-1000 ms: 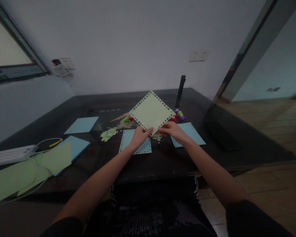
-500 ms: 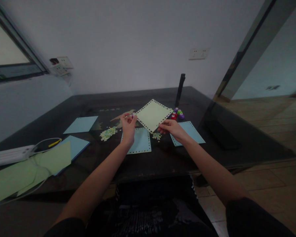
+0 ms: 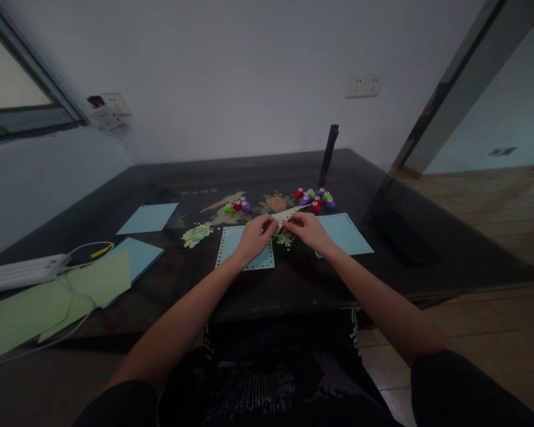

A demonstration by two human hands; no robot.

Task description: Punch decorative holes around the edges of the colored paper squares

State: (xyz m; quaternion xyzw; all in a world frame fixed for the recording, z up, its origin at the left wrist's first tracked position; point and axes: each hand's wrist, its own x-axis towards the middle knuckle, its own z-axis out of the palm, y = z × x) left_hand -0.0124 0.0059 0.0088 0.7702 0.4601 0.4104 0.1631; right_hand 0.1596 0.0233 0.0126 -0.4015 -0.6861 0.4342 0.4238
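Observation:
A pale yellow-green sheet of paper (image 3: 289, 214) with punched holes along its edges is held up between my hands, seen nearly edge-on. My left hand (image 3: 257, 235) pinches its near left end. On the right, my right hand (image 3: 309, 230) grips its near edge with thumb and fingers. Below my left hand lies a light blue punched sheet (image 3: 229, 244), partly covered by the hand. Another light blue punched sheet (image 3: 347, 233) rests beside my right hand. Small paper bits (image 3: 284, 239) lie on the table under the held sheet.
Small round hole punches in red, green and purple stand in a left group (image 3: 238, 205) and a right group (image 3: 315, 200). A heap of paper bits (image 3: 197, 235), plain sheets (image 3: 71, 290), a white power strip (image 3: 22, 274) and an upright black object (image 3: 328, 155) are on the dark table (image 3: 293, 290).
The held sheet has turned from facing me to nearly edge-on. My left hand has moved right and down, closer to my right hand, uncovering the left group of punches.

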